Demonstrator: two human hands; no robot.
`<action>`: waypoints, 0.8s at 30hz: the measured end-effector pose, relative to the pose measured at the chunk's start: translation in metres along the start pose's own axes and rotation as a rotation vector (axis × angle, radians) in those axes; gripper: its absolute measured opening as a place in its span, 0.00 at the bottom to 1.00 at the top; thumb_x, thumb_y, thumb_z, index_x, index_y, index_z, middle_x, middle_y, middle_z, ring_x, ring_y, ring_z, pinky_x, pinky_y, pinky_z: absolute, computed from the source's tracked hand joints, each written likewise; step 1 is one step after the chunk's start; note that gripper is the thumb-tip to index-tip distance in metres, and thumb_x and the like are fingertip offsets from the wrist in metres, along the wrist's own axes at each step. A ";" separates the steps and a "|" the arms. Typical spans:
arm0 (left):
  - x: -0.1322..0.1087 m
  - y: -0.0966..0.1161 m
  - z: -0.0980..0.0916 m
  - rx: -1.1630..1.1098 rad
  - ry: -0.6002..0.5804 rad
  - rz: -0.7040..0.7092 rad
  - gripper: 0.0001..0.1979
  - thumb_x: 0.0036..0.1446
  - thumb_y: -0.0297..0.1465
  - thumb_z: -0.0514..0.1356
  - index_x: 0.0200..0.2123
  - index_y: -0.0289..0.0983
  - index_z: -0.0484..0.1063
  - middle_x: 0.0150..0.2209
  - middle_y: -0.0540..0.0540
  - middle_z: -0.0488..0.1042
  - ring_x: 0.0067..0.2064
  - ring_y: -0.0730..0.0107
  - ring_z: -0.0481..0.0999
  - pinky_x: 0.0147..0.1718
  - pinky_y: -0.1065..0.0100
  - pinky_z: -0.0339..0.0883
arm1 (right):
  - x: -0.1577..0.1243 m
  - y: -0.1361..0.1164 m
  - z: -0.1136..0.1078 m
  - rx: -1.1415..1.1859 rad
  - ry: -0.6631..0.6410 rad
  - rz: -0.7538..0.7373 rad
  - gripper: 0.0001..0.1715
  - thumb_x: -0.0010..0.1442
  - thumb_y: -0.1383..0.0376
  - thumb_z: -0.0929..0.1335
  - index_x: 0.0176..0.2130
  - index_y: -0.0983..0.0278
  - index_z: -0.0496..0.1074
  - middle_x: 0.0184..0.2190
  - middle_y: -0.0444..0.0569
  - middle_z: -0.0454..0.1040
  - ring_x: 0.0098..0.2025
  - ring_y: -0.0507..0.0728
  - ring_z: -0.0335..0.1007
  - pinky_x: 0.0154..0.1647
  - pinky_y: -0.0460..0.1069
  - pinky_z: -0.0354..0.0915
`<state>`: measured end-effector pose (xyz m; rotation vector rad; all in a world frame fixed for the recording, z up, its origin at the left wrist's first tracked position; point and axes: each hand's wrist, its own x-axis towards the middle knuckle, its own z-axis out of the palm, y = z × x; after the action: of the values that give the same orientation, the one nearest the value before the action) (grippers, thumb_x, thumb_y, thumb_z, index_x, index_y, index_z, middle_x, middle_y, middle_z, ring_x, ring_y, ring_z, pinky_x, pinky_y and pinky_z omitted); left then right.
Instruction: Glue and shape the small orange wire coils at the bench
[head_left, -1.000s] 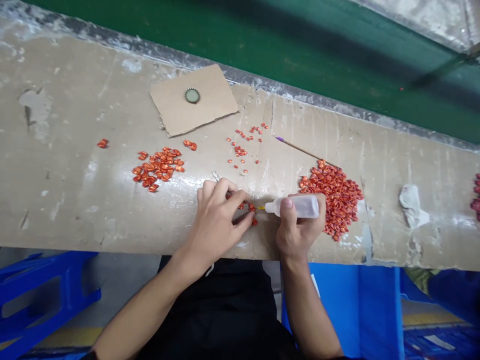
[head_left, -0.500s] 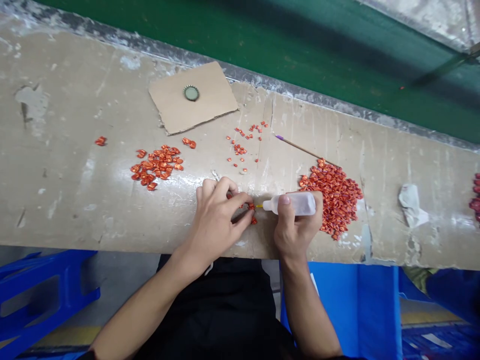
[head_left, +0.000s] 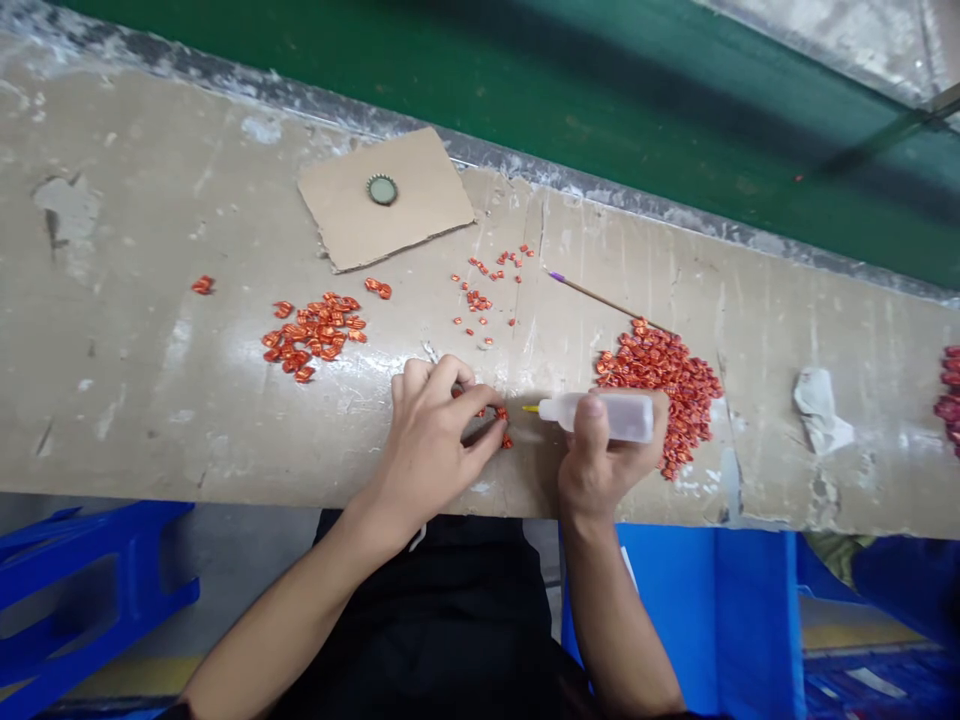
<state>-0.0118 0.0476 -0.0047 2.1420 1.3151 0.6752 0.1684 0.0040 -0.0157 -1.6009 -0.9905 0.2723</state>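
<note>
Between the thumb and index finger of my left hand (head_left: 435, 440) is a small orange-red piece (head_left: 502, 412), held just above the table; the fingers partly hide it. Another small orange piece (head_left: 508, 441) lies by the thumb tip. My right hand (head_left: 604, 460) is wrapped round a translucent squeeze bottle (head_left: 619, 416), tipped on its side. Its thin yellow nozzle (head_left: 531, 408) points left at the held piece, with a short gap between them. A large pile of orange-red pieces (head_left: 679, 390) lies right behind the bottle.
Left of my hands lies a smaller heap of larger orange pieces (head_left: 319, 325). Tiny orange bits (head_left: 480, 300) are scattered mid-table. A bottle cap (head_left: 382, 189) sits on a cardboard sheet (head_left: 405, 225). A purple-tipped brush (head_left: 600, 295) touches the big pile. White scrap (head_left: 820, 410) lies farther right.
My right hand has drawn the squeeze bottle to the right, so the nozzle has come away from the held piece. My left hand stays in place.
</note>
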 end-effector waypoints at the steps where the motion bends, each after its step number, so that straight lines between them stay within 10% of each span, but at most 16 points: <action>1: 0.000 0.000 0.001 0.002 0.003 0.000 0.03 0.72 0.34 0.69 0.46 0.47 0.85 0.49 0.44 0.77 0.52 0.52 0.70 0.56 0.46 0.66 | 0.001 0.002 0.000 0.055 0.022 0.014 0.21 0.71 0.46 0.76 0.44 0.56 0.69 0.31 0.41 0.70 0.24 0.55 0.67 0.24 0.51 0.64; 5: 0.000 0.001 -0.004 -0.025 0.013 -0.005 0.05 0.72 0.33 0.68 0.49 0.47 0.84 0.49 0.45 0.77 0.53 0.52 0.71 0.56 0.46 0.66 | 0.008 0.004 -0.001 0.233 -0.045 0.048 0.21 0.69 0.51 0.77 0.51 0.54 0.67 0.34 0.41 0.74 0.25 0.56 0.73 0.28 0.53 0.70; 9: -0.003 0.010 -0.021 -0.236 -0.013 0.001 0.12 0.75 0.40 0.68 0.58 0.49 0.79 0.53 0.47 0.80 0.57 0.53 0.73 0.61 0.46 0.68 | 0.007 -0.012 0.000 0.260 -0.187 -0.015 0.19 0.72 0.57 0.75 0.55 0.53 0.66 0.51 0.50 0.79 0.47 0.61 0.84 0.49 0.60 0.79; 16: -0.014 0.020 -0.043 -0.683 0.017 -0.087 0.13 0.82 0.39 0.57 0.65 0.52 0.69 0.59 0.47 0.81 0.55 0.63 0.84 0.53 0.58 0.81 | -0.008 -0.043 0.017 0.206 -0.521 -0.287 0.21 0.79 0.58 0.66 0.68 0.52 0.68 0.71 0.57 0.69 0.76 0.68 0.66 0.74 0.71 0.69; 24: -0.023 -0.042 -0.060 -0.049 0.319 -0.130 0.12 0.79 0.39 0.60 0.60 0.44 0.73 0.56 0.41 0.81 0.59 0.49 0.79 0.58 0.44 0.75 | 0.054 -0.025 0.031 -0.249 -0.514 -0.236 0.08 0.74 0.66 0.72 0.50 0.60 0.84 0.45 0.51 0.85 0.46 0.61 0.81 0.51 0.58 0.76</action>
<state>-0.0872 0.0535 0.0077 1.9461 1.5679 1.0149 0.1701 0.0641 0.0155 -1.6509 -1.6493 0.4219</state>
